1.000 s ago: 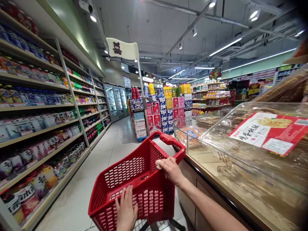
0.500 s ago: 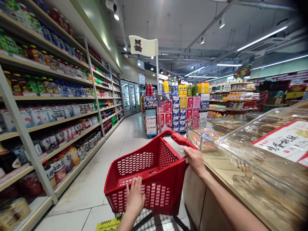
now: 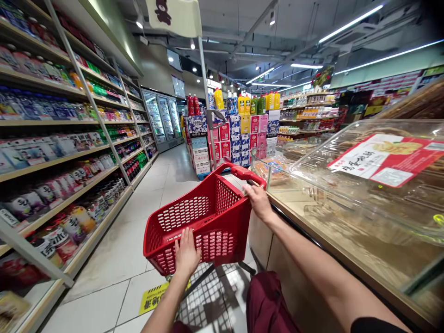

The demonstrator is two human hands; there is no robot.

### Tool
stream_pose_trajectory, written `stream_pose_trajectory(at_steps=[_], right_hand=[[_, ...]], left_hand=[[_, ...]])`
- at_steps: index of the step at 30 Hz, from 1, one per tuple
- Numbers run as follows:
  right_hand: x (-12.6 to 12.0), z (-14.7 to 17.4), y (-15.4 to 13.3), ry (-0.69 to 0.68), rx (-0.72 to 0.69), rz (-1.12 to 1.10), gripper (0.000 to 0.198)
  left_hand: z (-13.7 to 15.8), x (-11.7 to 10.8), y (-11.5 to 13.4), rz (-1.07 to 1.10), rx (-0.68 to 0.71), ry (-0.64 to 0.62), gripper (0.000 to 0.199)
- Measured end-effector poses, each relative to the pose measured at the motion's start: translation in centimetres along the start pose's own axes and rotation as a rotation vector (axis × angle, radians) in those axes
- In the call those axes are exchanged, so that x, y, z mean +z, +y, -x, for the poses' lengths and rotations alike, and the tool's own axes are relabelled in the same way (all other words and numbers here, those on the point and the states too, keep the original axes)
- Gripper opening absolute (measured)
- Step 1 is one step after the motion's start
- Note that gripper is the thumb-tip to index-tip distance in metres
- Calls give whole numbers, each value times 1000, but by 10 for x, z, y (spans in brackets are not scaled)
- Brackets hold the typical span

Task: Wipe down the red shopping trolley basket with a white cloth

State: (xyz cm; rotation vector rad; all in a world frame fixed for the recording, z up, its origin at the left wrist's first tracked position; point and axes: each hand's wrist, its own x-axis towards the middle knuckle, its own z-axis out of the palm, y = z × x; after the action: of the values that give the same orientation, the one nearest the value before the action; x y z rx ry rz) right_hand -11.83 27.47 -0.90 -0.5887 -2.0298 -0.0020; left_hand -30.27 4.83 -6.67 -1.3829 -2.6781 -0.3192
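A red plastic shopping cart point(image 3: 222, 245) with a perforated basket stands tilted across my view, and I can see nothing lying in the visible part of the basket. My left hand point(image 3: 187, 253) rests on the near side rim, its fingers stretched flat over the edge. At the raised handle end, my right hand point(image 3: 259, 202) is closed around the cart's upper corner. A pole with a cream bear flag point(image 3: 175, 17) rises behind the handle.
Drink shelves point(image 3: 62, 157) run along the left. To the right is a wooden counter point(image 3: 298, 217) with clear food boxes point(image 3: 409, 208). Stacked cartons point(image 3: 222, 138) stand ahead, with glass-door fridges point(image 3: 161, 118) beyond. A yellow wet-floor sticker point(image 3: 152, 298) marks the tiles.
My view has moved forward along the aisle and tipped down, bringing the cartons and counter boxes closer. Both hands stay at the same places on the cart. My maroon-clad leg has come into view.
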Motion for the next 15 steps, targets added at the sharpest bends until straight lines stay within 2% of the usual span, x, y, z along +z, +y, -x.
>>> stream_pose_trajectory(at_steps=[3, 5, 10, 12, 15], right_hand=[[15, 9, -17, -100, -201, -41, 34], [17, 7, -13, -129, -277, -47, 36], [2, -4, 21, 148, 39, 108, 37], [4, 5, 15, 136, 5, 98, 35], [11, 19, 3, 41, -105, -1, 27]], left_hand=[[1, 3, -2, -28, 13, 2, 62], [2, 4, -4, -53, -6, 12, 63], [3, 9, -3, -65, -65, 40, 65], [3, 10, -3, -64, -61, 39, 65], [2, 11, -4, -65, -47, 43, 64]])
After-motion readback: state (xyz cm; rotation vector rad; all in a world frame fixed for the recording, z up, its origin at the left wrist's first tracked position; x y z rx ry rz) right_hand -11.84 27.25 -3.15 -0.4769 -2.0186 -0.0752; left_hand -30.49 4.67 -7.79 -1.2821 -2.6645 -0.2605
